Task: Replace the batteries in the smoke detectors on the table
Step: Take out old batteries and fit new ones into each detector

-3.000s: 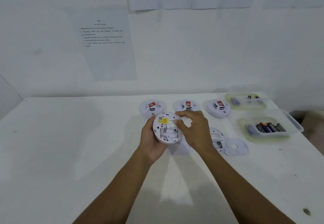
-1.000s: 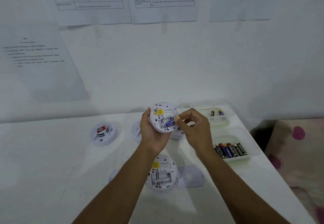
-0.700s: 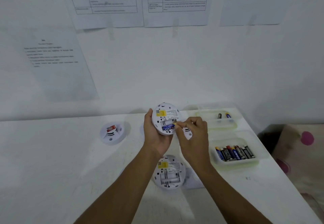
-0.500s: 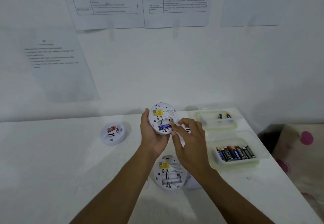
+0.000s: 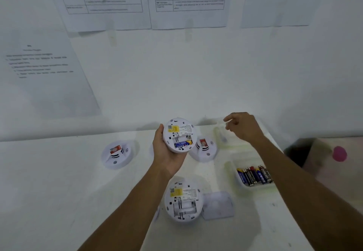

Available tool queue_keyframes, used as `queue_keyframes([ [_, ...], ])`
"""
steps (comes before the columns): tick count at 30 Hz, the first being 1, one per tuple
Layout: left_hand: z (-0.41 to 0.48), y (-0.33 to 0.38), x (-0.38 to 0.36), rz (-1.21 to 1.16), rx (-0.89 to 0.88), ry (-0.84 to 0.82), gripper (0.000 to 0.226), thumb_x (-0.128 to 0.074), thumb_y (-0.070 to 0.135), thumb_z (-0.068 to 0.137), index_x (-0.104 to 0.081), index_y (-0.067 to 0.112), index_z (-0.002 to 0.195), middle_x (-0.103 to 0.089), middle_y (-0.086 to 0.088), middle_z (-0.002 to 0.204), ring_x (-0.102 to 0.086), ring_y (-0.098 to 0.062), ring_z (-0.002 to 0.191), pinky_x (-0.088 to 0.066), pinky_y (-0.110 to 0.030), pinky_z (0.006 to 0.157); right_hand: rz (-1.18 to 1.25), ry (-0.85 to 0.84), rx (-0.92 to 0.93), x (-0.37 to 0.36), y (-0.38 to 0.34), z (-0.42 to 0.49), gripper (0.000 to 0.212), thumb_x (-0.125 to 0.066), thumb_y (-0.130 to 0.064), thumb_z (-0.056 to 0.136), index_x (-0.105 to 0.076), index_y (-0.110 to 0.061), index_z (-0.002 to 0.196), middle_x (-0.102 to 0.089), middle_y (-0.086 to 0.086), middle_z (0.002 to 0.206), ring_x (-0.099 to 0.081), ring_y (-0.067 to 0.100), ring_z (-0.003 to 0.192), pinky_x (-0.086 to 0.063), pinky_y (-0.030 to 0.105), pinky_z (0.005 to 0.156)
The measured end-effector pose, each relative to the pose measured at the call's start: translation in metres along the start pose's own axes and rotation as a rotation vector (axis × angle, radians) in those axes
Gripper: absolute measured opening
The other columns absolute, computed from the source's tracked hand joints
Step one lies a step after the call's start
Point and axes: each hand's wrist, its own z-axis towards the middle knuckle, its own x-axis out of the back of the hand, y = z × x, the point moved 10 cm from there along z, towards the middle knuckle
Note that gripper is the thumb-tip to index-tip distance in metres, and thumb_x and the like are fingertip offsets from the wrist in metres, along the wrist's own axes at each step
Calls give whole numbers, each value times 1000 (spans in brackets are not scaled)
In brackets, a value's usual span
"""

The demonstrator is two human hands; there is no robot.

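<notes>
My left hand [image 5: 164, 153] grips a white smoke detector [image 5: 179, 132] held up with its back facing me. A blue battery [image 5: 182, 144] lies in its open compartment. My right hand [image 5: 243, 127] hovers over the far clear tray [image 5: 220, 135] at the back right, fingers loosely curled and blurred, with nothing visible in them. Another open detector [image 5: 182, 201] lies back-up on the table below, its compartment empty, with a loose white cover [image 5: 218, 205] beside it. A near tray [image 5: 234, 165] holds several batteries [image 5: 254, 175].
Two more detectors sit face up on the white table, one at the left [image 5: 115, 153] and one behind the held unit [image 5: 205, 148]. Printed sheets hang on the wall. The table's right edge runs past the trays, with a pink-dotted fabric [image 5: 339, 153] beyond.
My right hand has left the battery in the held detector and moved up and right over the far tray. My left hand still holds the detector.
</notes>
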Motion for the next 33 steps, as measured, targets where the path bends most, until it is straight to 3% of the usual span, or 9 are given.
queue_keyframes([
  [3,6,-4,-1,2,1,-1,53,-37,50,99,-63,12,125,-66,-21,123,-53,-36,127,-32,-50,115,-163,-206,-34,-21,20,25,22,-60,-3,84,-74,-16,94,-75,3,84,-65,12,74,-48,22,61],
  [9,18,-12,-2,5,6,2,54,-37,50,99,-60,12,130,-62,-21,129,-56,-35,123,-42,-46,104,-173,-393,-123,-44,42,46,18,-65,-10,86,-75,-13,102,-75,8,84,-67,12,66,-47,17,57],
  [12,22,-16,-1,12,14,1,54,-37,50,99,-61,12,129,-62,-20,130,-57,-34,122,-44,-46,100,-171,-401,-132,-48,40,47,13,-62,-17,89,-75,-17,90,-75,8,88,-65,15,71,-38,14,45],
  [18,23,-24,1,9,24,-1,53,-38,50,98,-63,13,124,-64,-21,127,-58,-35,120,-45,-46,99,-122,-410,-123,-50,40,45,16,-64,-21,87,-72,-22,74,-74,9,91,-70,25,86,-40,21,54],
  [23,22,-24,0,31,29,9,53,-38,51,98,-67,13,122,-64,-20,127,-61,-34,117,-45,-46,99,-64,-502,-97,-49,36,39,9,-67,-18,87,-72,-19,79,-72,-2,81,-67,11,73,-41,21,54],
  [26,20,-22,0,47,26,10,54,-37,50,98,-71,12,116,-65,-19,125,-66,-33,110,-45,-46,100,-56,-551,-71,-48,35,36,8,-74,-12,80,-72,-14,88,-74,8,88,-65,11,72,-39,20,53],
  [30,15,-21,-1,53,23,5,55,-37,50,98,-73,12,113,-68,-20,120,-70,-32,103,-42,-46,103,64,-475,-25,-36,30,37,13,-76,-9,80,-74,-10,92,-74,15,90,-67,16,73,-48,29,61],
  [31,14,-20,-1,51,21,4,54,-37,50,98,-71,12,116,-68,-20,120,-70,-32,102,-42,-46,103,103,-442,-15,-30,26,36,14,-75,-8,81,-74,-9,95,-74,14,90,-67,17,76,-51,26,66],
  [33,11,-19,-3,48,15,7,53,-37,50,98,-67,13,122,-67,-19,121,-70,-32,102,-44,-46,101,165,-400,12,-17,15,32,15,-72,-6,83,-74,-8,98,-74,12,88,-65,16,73,-49,19,61],
])
